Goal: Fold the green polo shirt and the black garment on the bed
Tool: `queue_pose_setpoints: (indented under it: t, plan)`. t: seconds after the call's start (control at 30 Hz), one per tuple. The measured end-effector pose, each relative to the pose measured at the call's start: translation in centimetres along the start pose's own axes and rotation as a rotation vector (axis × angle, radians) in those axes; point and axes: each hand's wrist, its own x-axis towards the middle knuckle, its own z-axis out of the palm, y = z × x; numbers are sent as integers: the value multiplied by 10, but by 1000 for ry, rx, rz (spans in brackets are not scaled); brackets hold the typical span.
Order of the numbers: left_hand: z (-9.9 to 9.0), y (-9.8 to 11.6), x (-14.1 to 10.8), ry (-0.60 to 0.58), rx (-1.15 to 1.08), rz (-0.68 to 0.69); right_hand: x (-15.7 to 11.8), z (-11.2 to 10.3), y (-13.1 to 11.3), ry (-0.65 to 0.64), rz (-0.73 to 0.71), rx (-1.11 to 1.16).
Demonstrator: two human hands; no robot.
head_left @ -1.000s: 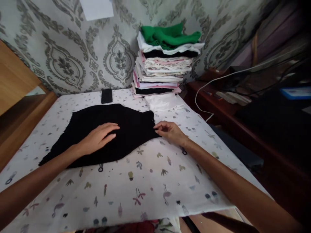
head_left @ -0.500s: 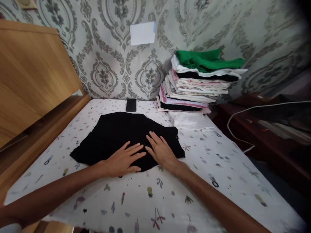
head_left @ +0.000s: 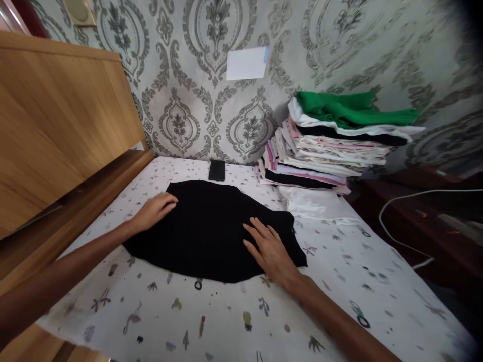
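A black garment (head_left: 211, 231) lies spread on the printed sheet; its exact kind cannot be made out. At its left edge is my left hand (head_left: 153, 211), fingers loosely bent and a little apart, with no cloth visibly gripped. My right hand (head_left: 269, 249) rests palm down on the right part of the garment, its fingers stretched out and spread. The cloth looks mostly flat, with a narrower portion toward the right end.
A tall stack of folded clothes (head_left: 324, 156), topped by a green garment (head_left: 350, 108), stands at the back right. A folded white cloth (head_left: 320, 203) lies before it. A black phone (head_left: 217, 171) is near the wall. Wooden furniture (head_left: 68, 130) borders the left; a white cable (head_left: 381, 216) hangs right.
My left hand has moved from the garment's middle to its upper left edge, its fingers now bent. The right hand stays on the cloth. The view has shifted left.
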Motion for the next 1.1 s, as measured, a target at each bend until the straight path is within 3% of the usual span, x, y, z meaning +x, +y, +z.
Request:
queue_pose_setpoints:
  t: [0.03, 0.1, 0.17, 0.27, 0.5, 0.67, 0.83, 0.97, 1.1]
  plan:
    - [-1, -11, 17, 13, 59, -134, 3, -2, -2, 7, -6, 1]
    - [0, -29, 51, 28, 112, -252, 10, -7, -6, 23, -26, 1]
    - [7, -42, 78, 21, 149, -320, 21, -12, -9, 28, -50, 8]
    - [16, -51, 98, 0, 194, -356, 38, -13, -10, 17, -68, 27]
    - [8, -66, 109, 40, 285, -305, 51, 6, -9, -52, -64, 43]
    - [10, -79, 115, -28, 279, -254, 60, -1, -3, -35, -58, 125]
    - [12, -82, 119, -33, 240, -162, 126, -10, 19, 37, 100, 249]
    - [12, -81, 125, -111, 197, -21, 190, -1, 33, -25, 294, 249]
    - [12, -80, 124, -119, 193, 63, 213, 8, 40, -46, 462, 240]
